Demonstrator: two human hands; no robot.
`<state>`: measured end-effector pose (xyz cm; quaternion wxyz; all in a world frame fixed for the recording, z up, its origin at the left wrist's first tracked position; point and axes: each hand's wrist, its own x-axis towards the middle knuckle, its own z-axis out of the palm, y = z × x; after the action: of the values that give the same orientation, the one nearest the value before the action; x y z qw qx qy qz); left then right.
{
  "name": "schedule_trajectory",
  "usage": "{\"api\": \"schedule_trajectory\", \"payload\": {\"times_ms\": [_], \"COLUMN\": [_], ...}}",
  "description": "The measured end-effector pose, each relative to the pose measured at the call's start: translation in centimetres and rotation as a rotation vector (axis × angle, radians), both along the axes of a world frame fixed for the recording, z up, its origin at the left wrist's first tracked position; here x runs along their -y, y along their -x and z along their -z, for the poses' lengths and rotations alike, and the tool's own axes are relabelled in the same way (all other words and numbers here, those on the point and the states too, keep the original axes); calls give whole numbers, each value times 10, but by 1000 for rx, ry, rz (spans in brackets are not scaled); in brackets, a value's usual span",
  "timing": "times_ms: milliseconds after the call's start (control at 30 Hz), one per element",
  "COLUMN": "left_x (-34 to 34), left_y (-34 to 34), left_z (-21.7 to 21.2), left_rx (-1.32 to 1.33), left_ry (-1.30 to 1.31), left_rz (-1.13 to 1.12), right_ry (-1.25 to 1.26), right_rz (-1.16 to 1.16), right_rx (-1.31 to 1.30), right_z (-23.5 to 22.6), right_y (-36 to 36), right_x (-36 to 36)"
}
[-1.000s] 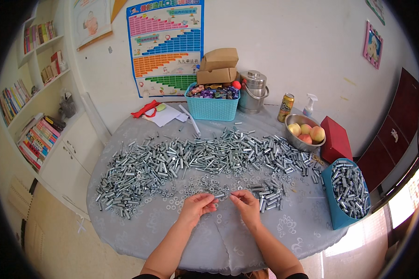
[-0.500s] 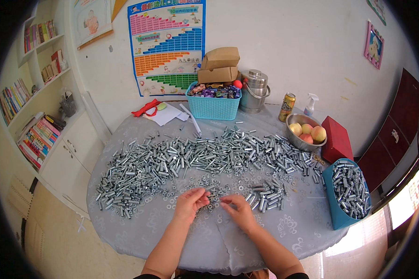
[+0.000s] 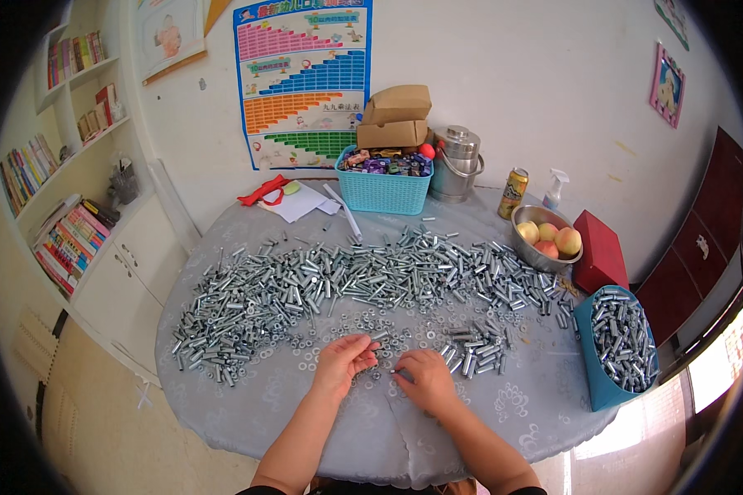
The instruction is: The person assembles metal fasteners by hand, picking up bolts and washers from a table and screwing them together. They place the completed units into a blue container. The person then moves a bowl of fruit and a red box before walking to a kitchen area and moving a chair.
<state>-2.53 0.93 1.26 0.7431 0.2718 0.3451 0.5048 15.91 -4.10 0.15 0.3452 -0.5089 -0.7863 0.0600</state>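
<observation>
My left hand (image 3: 344,361) is closed in a pinch over the small washers and nuts (image 3: 395,340) in the middle of the table. Between its thumb and fingers is a slim metal bolt (image 3: 379,336), its end sticking out to the right. Just to the right, my right hand (image 3: 428,382) has its fingers bent and pinched low at the tablecloth; whatever they hold is too small to make out. A small pile of metal sleeves (image 3: 475,350) lies beyond and to the right of that hand.
A long heap of bolts and sleeves (image 3: 305,289) spreads across the table. At the right edge stands a blue bin (image 3: 604,388) full of metal sleeves. Behind are a steel bowl (image 3: 545,261) of fruit, a red box (image 3: 600,254), a can (image 3: 513,194) and a turquoise basket (image 3: 380,194).
My right hand has turned and drawn its fingers in, lower toward the tablecloth. My left hand has shifted slightly, and the bolt's end shows more clearly. The whole view has moved a little.
</observation>
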Motion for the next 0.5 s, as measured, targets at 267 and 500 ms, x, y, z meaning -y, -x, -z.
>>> {"api": "schedule_trajectory", "payload": {"times_ms": [267,500], "left_x": [3,7], "left_y": [-2,-9], "left_z": [3,4], "left_rx": [-44,-101], "left_ry": [-9,3], "left_rz": [79,170], "right_ry": [141,135], "right_rz": [200,93], "right_rx": [-667,-866], "right_z": [-4,-9], "right_y": [-5,-13], "right_x": [1,-1]}}
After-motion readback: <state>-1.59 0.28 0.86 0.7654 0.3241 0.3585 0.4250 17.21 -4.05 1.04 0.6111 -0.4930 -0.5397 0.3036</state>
